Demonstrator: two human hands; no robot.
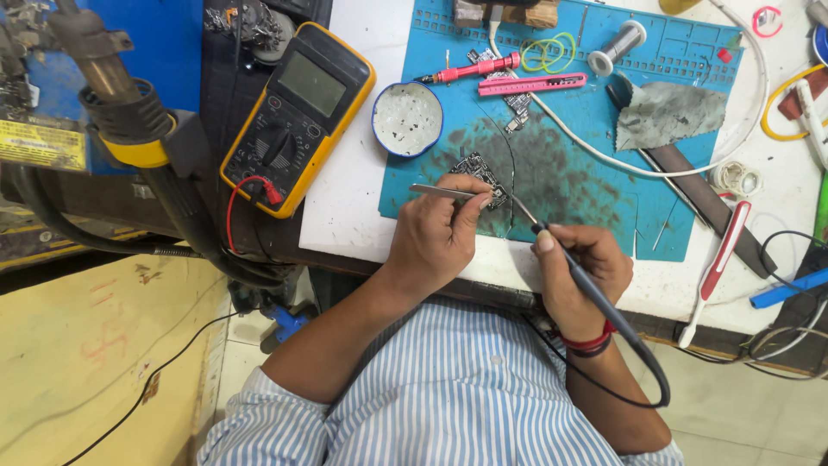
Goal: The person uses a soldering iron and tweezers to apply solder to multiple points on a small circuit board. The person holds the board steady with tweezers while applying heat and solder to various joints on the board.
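Left hand: the left hand (435,233) is curled tight around a pair of metal tweezers (444,192), thumb and fingers pinching them flat, tips pointing toward the board.
Right hand: the right hand (580,272) grips a black soldering iron (576,274) like a pen, its thin tip angled up and left.
Circuit board: a small dark circuit board (477,168) lies on the blue work mat (586,185), just beyond the left knuckles and partly hidden by them; the iron's tip ends close beside it, to its right.
Tip contact: I cannot tell whether the tip touches the board.
Nearby: a round tin (407,118) sits just up-left of the board; a yellow multimeter (297,116) rests further left.
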